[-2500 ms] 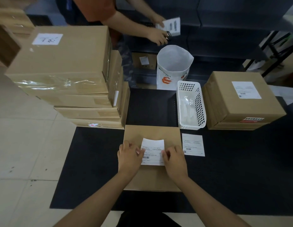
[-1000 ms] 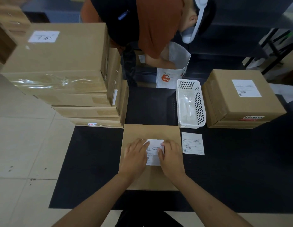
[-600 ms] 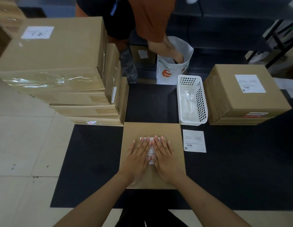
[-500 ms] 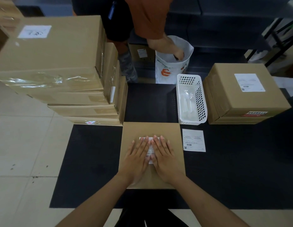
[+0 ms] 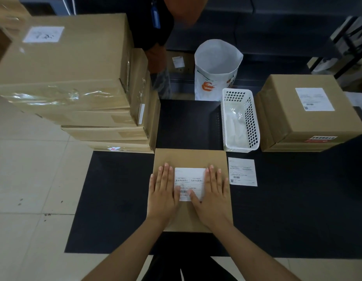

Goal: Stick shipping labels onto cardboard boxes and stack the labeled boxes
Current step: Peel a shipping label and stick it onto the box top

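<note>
Brown cardboard box (image 5: 191, 157) is seen with white, black-printed label (image 5: 189, 179); table (image 5: 297, 199) black; basket (image 5: 251, 118) white, square-perforated; bag (image 5: 216, 78) white, orange-printed.

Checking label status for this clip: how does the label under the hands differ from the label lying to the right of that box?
The label under the hands lies on the cardboard box; the loose label lies on the black mat. The left hand and right hand rest flat along the first one's edges; nothing touches the loose one. Both are white, with print and barcodes.
</note>
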Action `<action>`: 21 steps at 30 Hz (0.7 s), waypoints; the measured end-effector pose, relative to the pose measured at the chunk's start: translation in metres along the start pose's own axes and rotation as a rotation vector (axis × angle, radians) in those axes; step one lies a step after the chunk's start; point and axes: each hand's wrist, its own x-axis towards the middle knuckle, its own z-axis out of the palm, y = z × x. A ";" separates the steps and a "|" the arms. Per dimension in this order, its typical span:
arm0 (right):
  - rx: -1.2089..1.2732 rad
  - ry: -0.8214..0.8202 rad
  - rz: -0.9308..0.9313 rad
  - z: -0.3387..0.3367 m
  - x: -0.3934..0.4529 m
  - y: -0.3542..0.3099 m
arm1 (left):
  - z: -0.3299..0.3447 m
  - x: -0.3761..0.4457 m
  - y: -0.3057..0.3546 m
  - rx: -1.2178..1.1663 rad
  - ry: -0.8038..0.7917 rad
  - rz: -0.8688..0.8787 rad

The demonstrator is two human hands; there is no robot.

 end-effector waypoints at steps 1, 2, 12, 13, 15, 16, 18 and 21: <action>0.022 0.013 -0.003 -0.001 -0.001 0.000 | -0.001 -0.001 0.001 -0.012 0.014 0.010; 0.039 0.020 -0.054 -0.001 -0.002 0.001 | -0.003 -0.003 0.003 -0.021 0.017 0.058; -0.121 -0.066 -0.358 0.004 -0.015 0.003 | 0.006 -0.023 0.010 0.030 -0.085 0.286; -0.115 -0.068 -0.323 0.004 -0.017 0.001 | 0.007 -0.023 0.010 0.041 -0.085 0.268; -0.089 -0.057 -0.187 0.005 -0.022 -0.001 | 0.007 -0.026 0.011 0.033 -0.087 0.193; -0.072 -0.036 -0.093 0.006 -0.025 -0.002 | 0.007 -0.028 0.012 0.009 -0.068 0.124; -0.046 0.012 0.068 0.007 -0.028 -0.002 | 0.007 -0.031 0.015 -0.040 -0.017 -0.051; -0.029 0.033 0.132 0.009 -0.029 -0.005 | 0.006 -0.033 0.020 -0.051 0.050 -0.175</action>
